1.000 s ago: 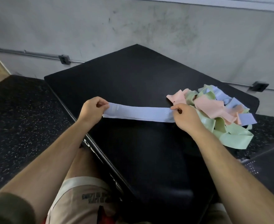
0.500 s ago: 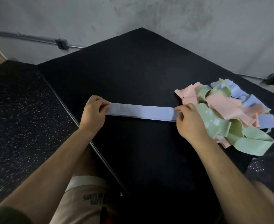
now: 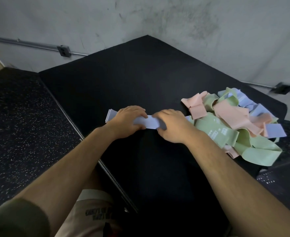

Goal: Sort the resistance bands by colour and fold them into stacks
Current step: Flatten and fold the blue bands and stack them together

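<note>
A pale blue resistance band [image 3: 149, 123] lies folded on the black mat [image 3: 140, 79]. One end of it sticks out to the left past my left hand [image 3: 129, 121]. My left hand lies over the band with fingers curled onto it, and my right hand [image 3: 170, 125] grips the band's folded right part, thumb underneath. The two hands nearly touch. To the right sits a tangled pile of bands: green [image 3: 214, 129], pink [image 3: 226, 112] and blue [image 3: 275, 131].
The mat is a raised black platform with its left edge [image 3: 69, 115] running diagonally beside speckled rubber flooring [image 3: 21, 125]. A grey concrete wall [image 3: 175, 23] with a conduit and outlet boxes stands behind. My knees are below the mat's near edge.
The blue band was stretched flat between my hands; my right hand has brought its end leftward over the band to my left hand, folding it. The pile has not moved.
</note>
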